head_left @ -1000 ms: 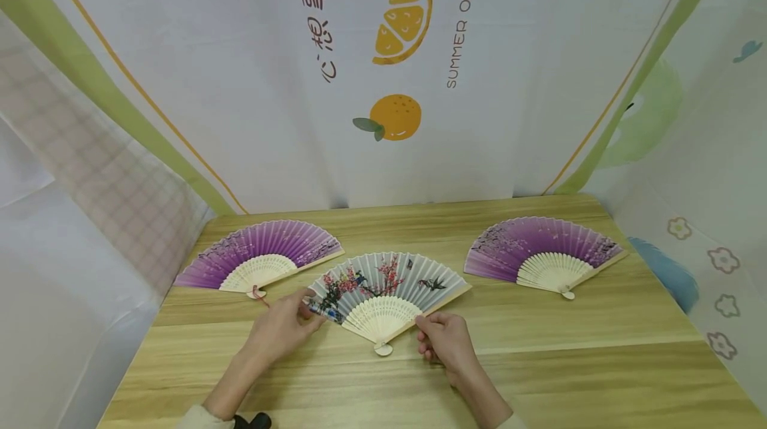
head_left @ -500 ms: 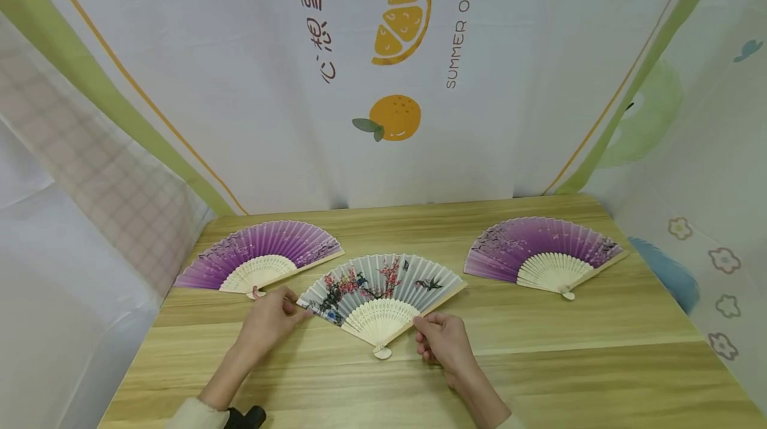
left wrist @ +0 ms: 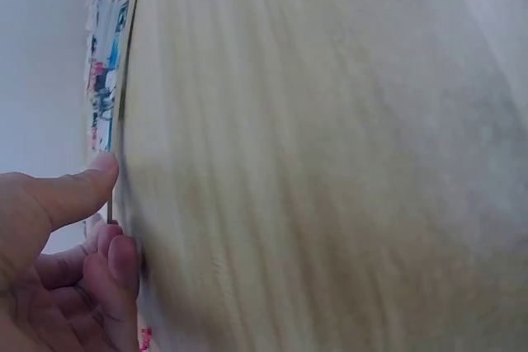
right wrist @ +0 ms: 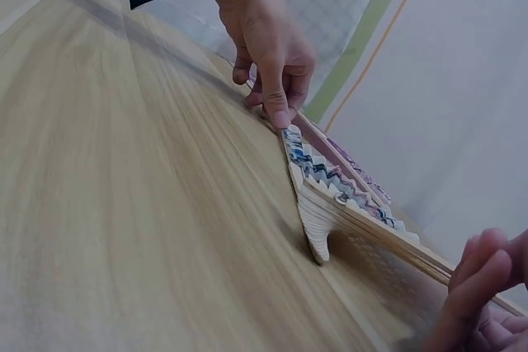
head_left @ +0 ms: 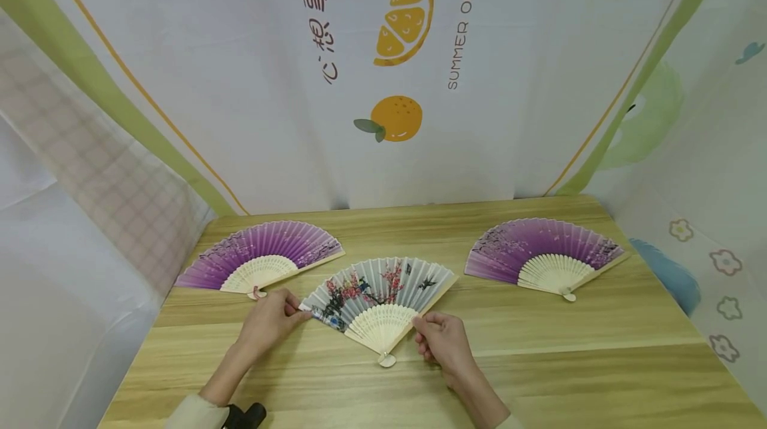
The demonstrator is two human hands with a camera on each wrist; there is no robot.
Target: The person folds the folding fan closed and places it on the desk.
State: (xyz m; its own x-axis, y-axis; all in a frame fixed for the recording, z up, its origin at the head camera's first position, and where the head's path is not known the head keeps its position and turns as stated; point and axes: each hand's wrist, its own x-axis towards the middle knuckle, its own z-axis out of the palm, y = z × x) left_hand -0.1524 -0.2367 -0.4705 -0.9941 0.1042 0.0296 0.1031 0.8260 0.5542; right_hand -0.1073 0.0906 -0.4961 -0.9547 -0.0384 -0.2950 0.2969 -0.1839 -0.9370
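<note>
The left hand [head_left: 267, 324] pinches the left edge of a spread folding fan with a pale grey pleated leaf, red blossom and dark birds, and pale slatted ribs [head_left: 383, 326], thumb on the near face and fingers behind, as I see it from my remote post. The right hand [head_left: 445, 344] grips the same fan's right outer rib between thumb and curled fingers. I have this fan in the middle of the light wood-grain table [head_left: 569, 369], its leaf to the far side and its rounded pivot end towards me; its right side stands clear of the wood (whether the pivot touches down, I cannot tell). Farther off to the left lies a spread purple pleated fan with pale ribs [head_left: 263, 259], a small red cord [head_left: 256, 292] at its pivot, just beyond the left hand. Far right, well apart from the right hand, I see a second spread purple fan with blossom sprays [head_left: 542, 252]. Behind the table hangs a white printed cloth with orange fruit [head_left: 269, 116].
</note>
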